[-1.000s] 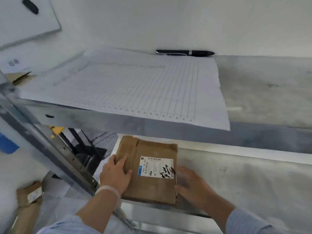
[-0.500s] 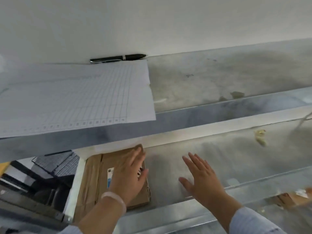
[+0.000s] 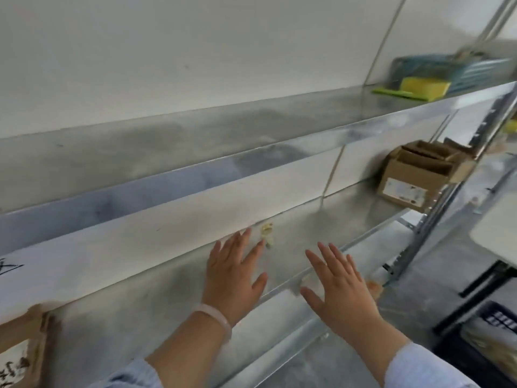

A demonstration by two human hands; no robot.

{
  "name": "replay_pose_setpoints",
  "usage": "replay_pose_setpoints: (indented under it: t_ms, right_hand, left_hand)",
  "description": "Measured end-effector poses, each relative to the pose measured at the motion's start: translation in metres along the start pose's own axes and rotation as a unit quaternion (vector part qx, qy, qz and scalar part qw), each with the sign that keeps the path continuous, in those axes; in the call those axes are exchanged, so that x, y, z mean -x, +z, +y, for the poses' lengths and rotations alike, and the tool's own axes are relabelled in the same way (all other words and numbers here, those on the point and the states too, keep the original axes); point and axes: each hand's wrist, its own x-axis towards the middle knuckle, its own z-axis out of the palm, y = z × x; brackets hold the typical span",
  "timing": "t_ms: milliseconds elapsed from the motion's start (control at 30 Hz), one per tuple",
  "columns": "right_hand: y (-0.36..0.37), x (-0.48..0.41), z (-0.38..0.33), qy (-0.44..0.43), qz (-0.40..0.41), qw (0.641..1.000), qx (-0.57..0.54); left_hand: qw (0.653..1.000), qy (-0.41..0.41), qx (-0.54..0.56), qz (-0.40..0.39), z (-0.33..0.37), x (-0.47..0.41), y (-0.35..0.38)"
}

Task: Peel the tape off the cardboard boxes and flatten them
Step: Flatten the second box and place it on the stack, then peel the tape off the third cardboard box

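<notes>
Hovering over the lower metal shelf, the left hand is released, its fingers straight and spread, palm down, grasping nothing; whether the palm touches the metal cannot be told. A pale bracelet circles its wrist. Just to its right and apart from it, the right hand lies the same way, fingers fanned and empty, above the shelf's front lip, with a light blue sleeve at the forearm.

Just beyond the left fingertips a small crumpled yellowish scrap sits near the back wall; it is too blurred to name.

At the far left edge of this shelf, well apart from both hands, lies a flattened cardboard box with a white label and black handwriting, partly cut off by the frame. At the far right end stands an open cardboard box, flaps up and a label on its side, beside the rack's upright post.

On the upper shelf, far right, a yellow sponge rests in front of a teal rack.
</notes>
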Motion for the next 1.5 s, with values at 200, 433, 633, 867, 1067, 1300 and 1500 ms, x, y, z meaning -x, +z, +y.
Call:
replay_pose_setpoints:
  t_ms: [200, 433, 633, 867, 1067, 1300, 1500]
  right_hand:
    - [-0.036, 0.021, 0.116, 0.119, 0.026, 0.993, 0.008]
    - [-0.041, 0.032, 0.195, 0.208, 0.000, 0.978, -0.001]
    - [-0.034, -0.008, 0.260, 0.251, -0.038, 0.967, -0.010]
    - [-0.032, -0.088, 0.333, 0.265, -0.043, 0.963, -0.032]
    - [-0.028, -0.133, 0.388, 0.273, -0.028, 0.960, -0.052]
    - [-0.028, -0.183, 0.456, 0.300, 0.012, 0.938, -0.173]
    - [-0.032, -0.227, 0.527, 0.323, 0.009, 0.892, -0.314]
  left_hand:
    - [0.996, 0.073, 0.053, -0.013, 0.111, -0.072, 0.039]
    - [0.986, 0.136, 0.097, -0.027, 0.196, -0.144, 0.079]
    - [0.979, 0.157, 0.125, -0.044, 0.229, -0.220, 0.132]
    - [0.971, 0.185, 0.131, -0.077, 0.255, -0.310, 0.175]
    - [0.971, 0.200, 0.104, -0.074, 0.287, -0.378, 0.193]
    - [0.977, 0.155, 0.115, -0.089, 0.321, -0.411, 0.223]
    - [0.978, 0.033, 0.178, -0.101, 0.366, -0.439, 0.235]
